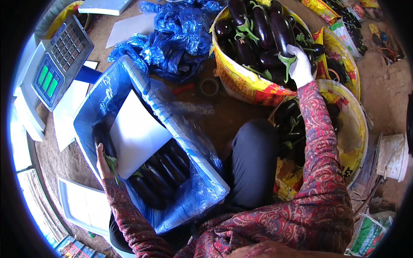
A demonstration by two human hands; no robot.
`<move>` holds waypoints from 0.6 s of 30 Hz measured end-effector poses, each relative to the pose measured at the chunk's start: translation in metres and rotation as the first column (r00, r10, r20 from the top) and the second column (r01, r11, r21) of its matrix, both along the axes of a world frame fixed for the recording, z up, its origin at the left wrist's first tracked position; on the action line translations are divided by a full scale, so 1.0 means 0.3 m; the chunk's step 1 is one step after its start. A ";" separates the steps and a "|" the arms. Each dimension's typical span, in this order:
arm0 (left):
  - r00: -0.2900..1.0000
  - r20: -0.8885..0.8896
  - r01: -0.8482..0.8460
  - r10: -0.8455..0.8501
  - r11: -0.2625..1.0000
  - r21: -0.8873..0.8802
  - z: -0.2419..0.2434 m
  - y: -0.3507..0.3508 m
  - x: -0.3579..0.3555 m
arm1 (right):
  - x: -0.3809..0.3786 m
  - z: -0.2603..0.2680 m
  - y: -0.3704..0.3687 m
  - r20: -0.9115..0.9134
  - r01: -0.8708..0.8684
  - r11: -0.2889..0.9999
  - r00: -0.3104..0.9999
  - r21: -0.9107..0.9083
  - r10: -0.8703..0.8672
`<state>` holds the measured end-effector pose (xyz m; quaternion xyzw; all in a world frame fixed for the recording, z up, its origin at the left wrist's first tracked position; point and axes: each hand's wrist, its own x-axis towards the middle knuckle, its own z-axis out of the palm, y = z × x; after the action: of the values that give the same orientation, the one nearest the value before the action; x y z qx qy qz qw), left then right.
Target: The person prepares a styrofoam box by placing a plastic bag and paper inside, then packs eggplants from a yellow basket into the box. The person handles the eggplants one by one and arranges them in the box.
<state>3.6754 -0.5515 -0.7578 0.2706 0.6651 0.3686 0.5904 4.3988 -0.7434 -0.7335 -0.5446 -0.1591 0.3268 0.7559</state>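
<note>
My left hand rests against an eggplant at the left inner side of a foam box lined with blue plastic film. A white sheet lies in the box and partly covers it; more eggplants lie side by side at the near end. My right hand, in a white glove, grips the stem end of an eggplant on top of the heap in a yellow-and-red lined basket. Its fingertips lie around the green cap.
A digital scale display stands at the left. Crumpled blue plastic film lies beyond the box. Another basket of eggplants is under my right arm, with one more behind. A roll of tape sits between box and basket. A white foam lid lies lower left.
</note>
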 end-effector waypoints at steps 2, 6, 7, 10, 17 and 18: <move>0.996 -0.068 0.055 -0.052 0.998 0.036 -0.002 0.006 0.005 | -0.074 0.022 -0.059 -0.063 -0.023 0.996 0.998 0.083 0.028; 0.982 -0.188 0.053 -0.030 0.992 0.118 -0.001 0.020 0.034 | -0.215 0.096 -0.157 -0.104 -0.199 0.970 0.971 0.137 0.214; 0.972 -0.236 0.047 -0.019 0.992 0.114 -0.002 0.015 0.037 | -0.242 0.113 -0.184 -0.097 -0.220 0.970 0.968 0.103 0.230; 0.924 -0.382 0.059 -0.004 0.989 0.133 -0.013 0.041 0.029 | -0.299 0.158 -0.309 -0.202 -0.117 0.993 0.972 0.024 0.119; 0.916 -0.393 0.099 -0.077 0.994 0.035 -0.118 0.123 -0.066 | -0.417 0.316 -0.821 0.162 -0.169 0.758 0.926 -0.630 0.341; 0.942 -0.326 0.079 -0.073 0.997 0.005 -0.133 0.135 -0.078 | -0.453 0.302 -0.868 0.236 -0.086 0.676 0.898 -0.732 0.371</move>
<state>3.6518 -0.5109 -0.7976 0.3588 0.7391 0.3018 0.4836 4.2629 -1.0036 -0.6428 -0.8173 -0.2276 0.3488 0.3981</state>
